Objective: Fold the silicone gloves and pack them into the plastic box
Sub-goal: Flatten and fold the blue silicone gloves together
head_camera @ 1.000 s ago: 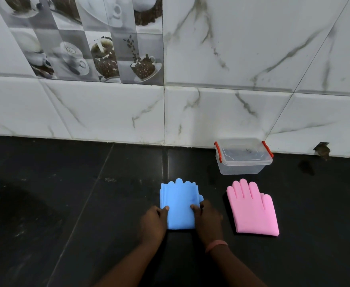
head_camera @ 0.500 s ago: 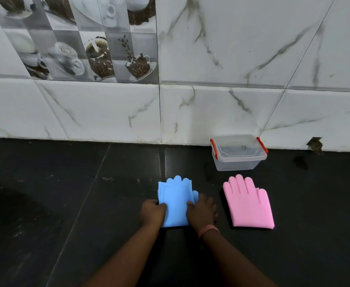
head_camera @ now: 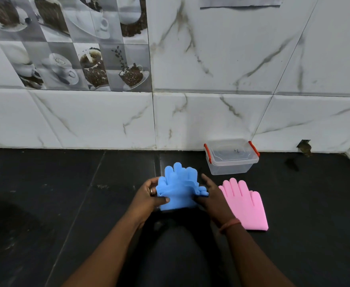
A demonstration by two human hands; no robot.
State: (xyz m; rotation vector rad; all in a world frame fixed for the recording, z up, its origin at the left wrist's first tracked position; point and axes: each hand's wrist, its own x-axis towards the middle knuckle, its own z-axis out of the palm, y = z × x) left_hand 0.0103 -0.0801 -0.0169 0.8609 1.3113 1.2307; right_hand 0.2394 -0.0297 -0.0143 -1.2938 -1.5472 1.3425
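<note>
Crumpled blue glove held up off the counter; pink glove flat beside it; clear lidded plastic box by the wall

Looks like a home kitchen to me. The wall is done in glossy white marble-look tiles with grey veining, and off to the left there's a decorative tile panel printed with coffee cups, saucers and coffee beans, which is pretty classic kitchen backsplash stuff. Below it runs a dark, polished stone countertop with visible seams, meeting the tiles at a straight edge. A small clear food-storage box with red clips sits against the wall, the sort you'd find in any household.
</note>
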